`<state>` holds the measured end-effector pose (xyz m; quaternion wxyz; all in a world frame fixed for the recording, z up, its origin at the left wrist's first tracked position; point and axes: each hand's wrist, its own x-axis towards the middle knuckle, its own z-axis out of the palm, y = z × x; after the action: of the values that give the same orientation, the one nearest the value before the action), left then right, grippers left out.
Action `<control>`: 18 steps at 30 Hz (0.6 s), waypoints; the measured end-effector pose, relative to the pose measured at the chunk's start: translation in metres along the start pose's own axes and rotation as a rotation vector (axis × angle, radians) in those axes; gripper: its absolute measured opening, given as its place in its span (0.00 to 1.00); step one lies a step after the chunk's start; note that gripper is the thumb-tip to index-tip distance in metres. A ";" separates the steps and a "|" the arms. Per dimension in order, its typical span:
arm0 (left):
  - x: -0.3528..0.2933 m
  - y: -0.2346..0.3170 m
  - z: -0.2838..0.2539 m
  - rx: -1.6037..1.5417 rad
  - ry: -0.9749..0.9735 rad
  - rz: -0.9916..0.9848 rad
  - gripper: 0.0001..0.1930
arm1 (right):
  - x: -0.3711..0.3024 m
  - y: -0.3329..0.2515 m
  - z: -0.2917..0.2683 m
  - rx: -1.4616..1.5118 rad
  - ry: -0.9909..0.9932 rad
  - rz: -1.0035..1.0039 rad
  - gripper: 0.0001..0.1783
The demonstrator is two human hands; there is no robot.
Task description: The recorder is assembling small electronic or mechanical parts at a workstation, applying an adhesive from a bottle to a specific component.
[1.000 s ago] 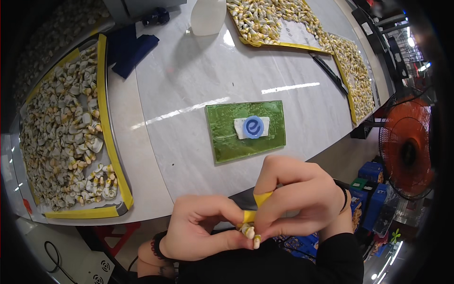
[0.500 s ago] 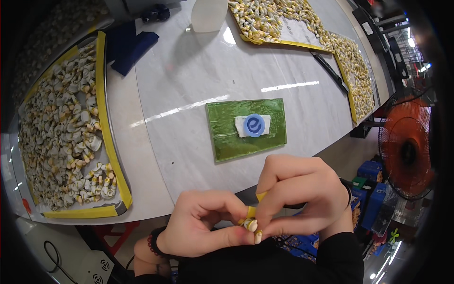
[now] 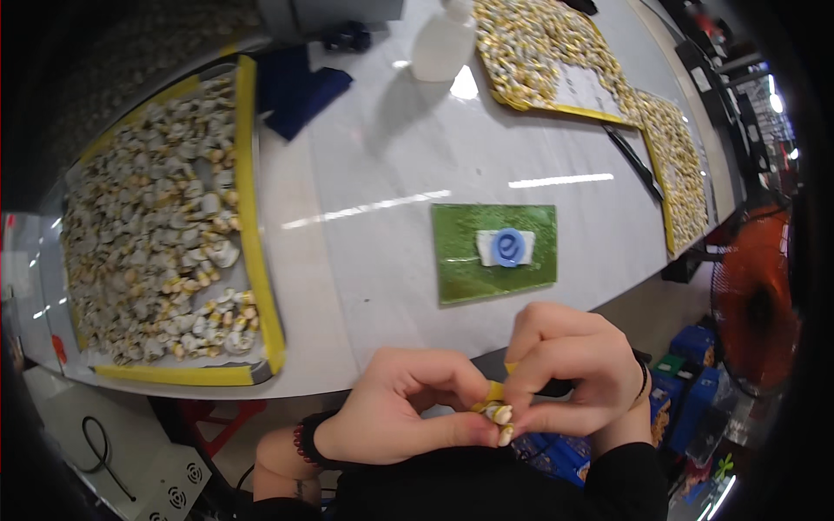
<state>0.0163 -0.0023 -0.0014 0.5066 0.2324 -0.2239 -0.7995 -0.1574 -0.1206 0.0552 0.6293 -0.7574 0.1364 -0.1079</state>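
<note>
Just past the table's near edge, my left hand (image 3: 395,412) pinches a small white-and-yellow figure-like piece (image 3: 497,412) between thumb and forefinger. My right hand (image 3: 578,373) meets it fingertip to fingertip. Its thumb and forefinger are closed on a second small white-and-yellow piece (image 3: 505,436) beside the first. A bit of yellow strip (image 3: 495,392) shows between the fingers; most of what is held there is hidden. Beyond the hands lies a green slab (image 3: 460,282) bearing a white pad with a round blue cap (image 3: 507,247) on top.
To the left, a yellow-edged tray (image 3: 252,182) is heaped with small white pieces. Farther right are another yellow-edged tray (image 3: 578,113) of yellow-white pieces and a black-handled cutter (image 3: 634,163). A whitish bottle (image 3: 443,48) and dark blue cloth (image 3: 308,100) stand at the back. An orange fan (image 3: 754,304) is off right.
The view has swung, so the table and trays sit farther right in the picture. Both hands stay together in the same pinch, with little visible change in their grip.
</note>
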 end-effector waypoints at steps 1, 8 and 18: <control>-0.003 0.005 0.008 0.068 0.061 -0.015 0.09 | -0.002 0.000 0.000 -0.020 -0.022 -0.029 0.09; -0.082 0.099 0.011 1.606 0.670 0.676 0.11 | -0.030 0.007 -0.003 -0.100 0.380 -0.116 0.14; -0.050 0.295 -0.124 2.344 1.191 0.090 0.20 | -0.054 0.001 -0.011 -0.250 0.514 0.009 0.13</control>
<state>0.3175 -0.0855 0.0827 0.0522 0.8382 -0.5317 0.1097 -0.2118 -0.1124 0.0570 0.4764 -0.7763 0.3069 -0.2760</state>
